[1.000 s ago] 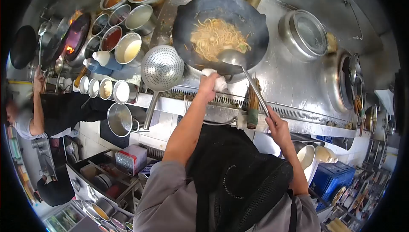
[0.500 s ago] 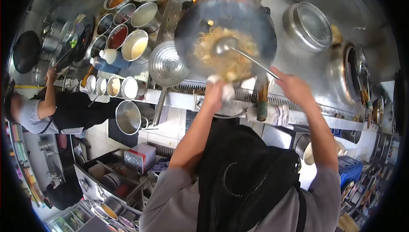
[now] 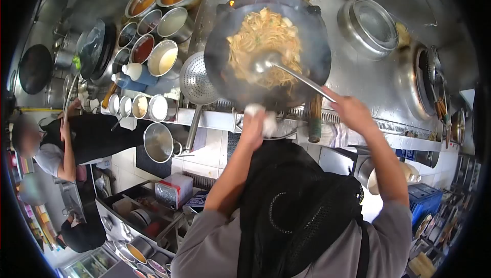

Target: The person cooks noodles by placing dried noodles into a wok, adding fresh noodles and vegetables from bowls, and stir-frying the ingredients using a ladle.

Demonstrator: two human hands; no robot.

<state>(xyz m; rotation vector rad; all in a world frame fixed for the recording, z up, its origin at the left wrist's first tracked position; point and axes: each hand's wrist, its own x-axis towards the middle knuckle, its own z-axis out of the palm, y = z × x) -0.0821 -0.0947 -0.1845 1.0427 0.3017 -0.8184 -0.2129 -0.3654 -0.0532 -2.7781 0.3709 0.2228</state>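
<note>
A large dark wok (image 3: 217, 48) holds steaming noodles (image 3: 263, 30) with pale pieces mixed in. My left hand (image 3: 250, 131) is closed around a white cloth (image 3: 270, 124) at the wok's near edge; the cloth hides the part of the wok it grips. In my right hand (image 3: 354, 114) is the long handle of a metal ladle (image 3: 302, 77). The ladle's bowl rests among the noodles, blurred by steam. Small flames (image 3: 232, 3) show beyond the wok's far rim.
Left of the wok lie a perforated strainer (image 3: 196, 78) and several sauce containers (image 3: 163, 57). A bamboo brush (image 3: 315, 119) stands at the near edge, right of my left hand. A lidded pot (image 3: 371, 27) sits right. Another person (image 3: 97, 135) works at far left.
The noodles have moved toward the wok's far side and spread upward. The ladle's bowl has come slightly nearer me, and my left hand has shifted a little down and left.
</note>
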